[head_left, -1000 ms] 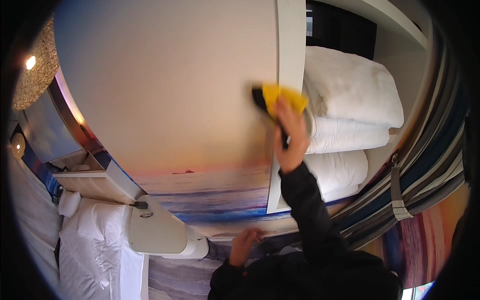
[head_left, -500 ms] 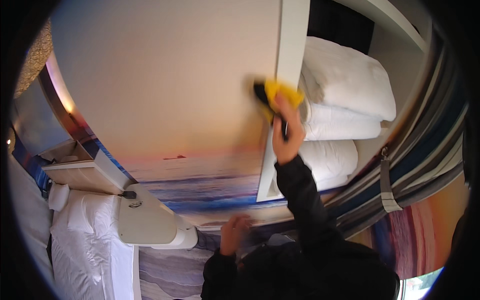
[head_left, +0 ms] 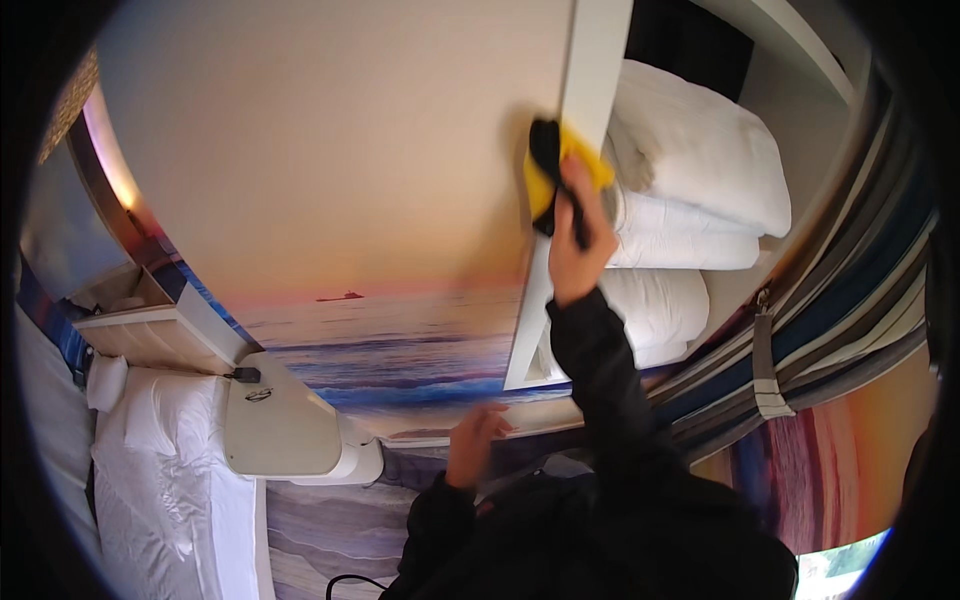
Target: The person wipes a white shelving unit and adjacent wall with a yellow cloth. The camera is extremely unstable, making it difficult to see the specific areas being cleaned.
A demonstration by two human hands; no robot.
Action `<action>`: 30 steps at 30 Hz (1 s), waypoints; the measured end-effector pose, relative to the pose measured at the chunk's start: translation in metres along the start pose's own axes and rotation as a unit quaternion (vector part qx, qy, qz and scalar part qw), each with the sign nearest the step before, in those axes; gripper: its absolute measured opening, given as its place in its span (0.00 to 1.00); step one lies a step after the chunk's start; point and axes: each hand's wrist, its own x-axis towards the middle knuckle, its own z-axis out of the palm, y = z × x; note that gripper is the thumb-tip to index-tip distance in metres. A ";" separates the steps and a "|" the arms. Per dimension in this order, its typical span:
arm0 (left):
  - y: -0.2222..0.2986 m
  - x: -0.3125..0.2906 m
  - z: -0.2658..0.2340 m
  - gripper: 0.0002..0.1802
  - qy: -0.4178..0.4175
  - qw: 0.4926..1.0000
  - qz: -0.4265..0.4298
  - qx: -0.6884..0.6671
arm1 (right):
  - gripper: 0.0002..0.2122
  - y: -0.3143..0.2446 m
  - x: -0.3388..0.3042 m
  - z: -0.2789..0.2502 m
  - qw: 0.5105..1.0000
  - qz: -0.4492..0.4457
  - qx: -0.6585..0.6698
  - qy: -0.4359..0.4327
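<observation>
My right hand (head_left: 580, 250) is raised ahead of me, its fingers closed on a yellow and black cloth (head_left: 545, 150). The bunched cloth lies at the white frame (head_left: 590, 70) of an open shelf niche, partly over the neighbouring wall panel (head_left: 400, 150) printed with a sunset sea. Lower down, my left hand (head_left: 474, 445) hangs near the foot of that wall, holding nothing, its fingers somewhat apart. Folded white bedding (head_left: 700, 150) is stacked in the niche just right of my right hand.
A dark panel (head_left: 690, 45) shows high in the niche. Striped curtains (head_left: 800, 330) with a tie band hang to the right. At the left stand a white rounded table (head_left: 285, 430) with a small dark object on it and a bed (head_left: 160, 490) with white linen and pillows.
My right hand has shifted the cloth slightly upward along the frame, and more of its black part shows. My left hand has risen a little. The whole view has tilted slightly.
</observation>
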 end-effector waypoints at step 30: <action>0.012 -0.033 0.094 0.13 0.218 0.972 -0.035 0.080 | 0.15 0.012 -0.017 -0.030 0.980 0.102 0.161 -0.064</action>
